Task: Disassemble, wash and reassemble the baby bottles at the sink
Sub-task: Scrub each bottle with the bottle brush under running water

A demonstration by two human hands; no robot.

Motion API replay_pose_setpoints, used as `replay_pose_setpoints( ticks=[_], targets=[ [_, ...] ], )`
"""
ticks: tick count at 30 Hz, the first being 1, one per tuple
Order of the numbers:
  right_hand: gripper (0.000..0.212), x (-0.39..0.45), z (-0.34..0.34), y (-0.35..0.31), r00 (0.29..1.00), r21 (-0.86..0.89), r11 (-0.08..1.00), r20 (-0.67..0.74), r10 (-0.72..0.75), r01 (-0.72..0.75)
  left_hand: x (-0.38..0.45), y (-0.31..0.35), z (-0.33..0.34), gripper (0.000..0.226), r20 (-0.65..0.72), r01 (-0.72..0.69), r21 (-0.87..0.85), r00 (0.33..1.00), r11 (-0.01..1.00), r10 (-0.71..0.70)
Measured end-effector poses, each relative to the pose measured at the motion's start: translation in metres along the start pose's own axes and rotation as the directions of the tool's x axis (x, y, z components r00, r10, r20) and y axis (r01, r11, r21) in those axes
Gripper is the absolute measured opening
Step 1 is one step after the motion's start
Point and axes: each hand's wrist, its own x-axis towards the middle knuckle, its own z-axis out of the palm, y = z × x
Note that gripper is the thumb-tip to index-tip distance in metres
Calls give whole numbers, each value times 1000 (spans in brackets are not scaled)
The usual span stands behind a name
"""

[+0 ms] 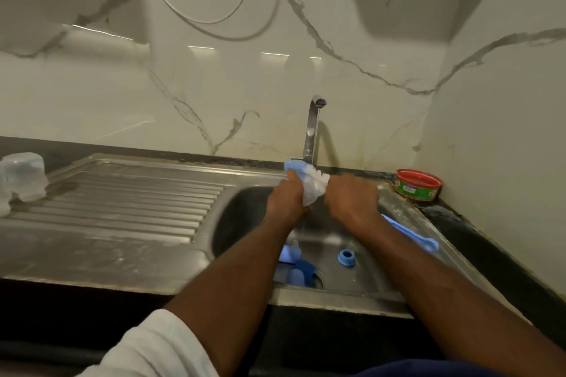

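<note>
- Both hands raised over the far part of the sink basin, just in front of the tap.
- Left hand curled around a clear baby bottle, held tilted, mostly hidden behind the fingers.
- Right hand closed around the blue handle of a bottle brush; white bristles visible between the two hands, at the mouth of the bottle, with a light blue tip at the far left end; the handle coming out under the right wrist towards the right edge of the sink.
- Not possible to tell how deep the bristles sit inside the bottle.
- On the bottom of the basin, near the front edge: a blue screw ring lying flat, apart from the rest; to its left, beside the drain, a group of blue and clear bottle parts, partly hidden by the left forearm, too blurred to name each one.
- On the ribbed draining board, at its far left corner: clear plastic bottle pieces standing upside down, blurred.
- At the far right corner of the counter, against the marble wall: a round tub with red rim and green side.
- White sleeve on the left upper arm, at the lower edge of the view.
</note>
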Motion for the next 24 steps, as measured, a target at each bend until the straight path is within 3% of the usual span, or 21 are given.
replay_pose_setpoints(
  ticks=[5,9,13,16,18,20,24],
  targets=[
    [19,-9,-3,12,1000,49,999,-9,11,-11,4,-10,-1,85,2,16,12,1000,1000,-16],
    [25,-5,6,11,999,67,998,44,14,-17,-5,-1,-5,59,73,-102,33,992,994,99],
    [31,11,22,16,998,249,967,61,35,-49,-17,5,-13,59,72,-238,-153,965,959,251],
    [44,22,27,28,990,517,844,70,123,-141,-16,5,-23,63,-72,-167,-351,986,921,152],
    [51,27,28,37,985,586,792,79,154,-171,-15,1,-24,62,-163,-129,-428,985,895,64],
    [55,29,28,42,980,601,774,114,163,-199,-13,-3,-23,63,-215,-181,-451,972,874,90],
    [66,31,27,40,987,660,733,107,122,-163,-19,0,-26,70,-92,-288,-542,954,790,284]
  ],
)
